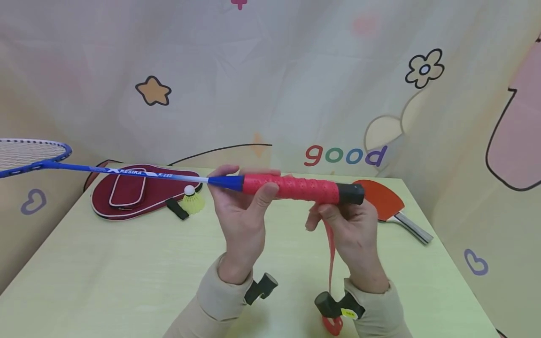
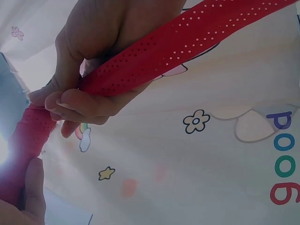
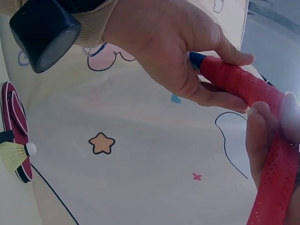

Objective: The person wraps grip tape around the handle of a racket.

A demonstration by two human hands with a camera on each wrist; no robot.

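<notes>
A badminton racket (image 1: 177,177) with a blue-and-white shaft is held level above the table, its head pointing left. My left hand (image 1: 242,225) grips the upper handle near the blue cone, thumb on the red wrap. Red perforated grip tape (image 1: 304,188) winds round most of the handle; the butt end (image 1: 351,193) is black. At the butt end my right hand (image 1: 357,232) pinches the loose length of tape (image 2: 126,70) between thumb and fingers. Its tail hangs from that hand down towards the table, ending in a red coil (image 1: 332,326) partly hidden behind the wrist camera.
Back left on the pale table lies a maroon racket bag (image 1: 156,199). Beside it are a yellow shuttlecock (image 1: 193,199) and a small black strip (image 1: 177,208). A table tennis bat (image 1: 382,199) with a red face lies back right, partly behind my right hand. A printed curtain surrounds the table.
</notes>
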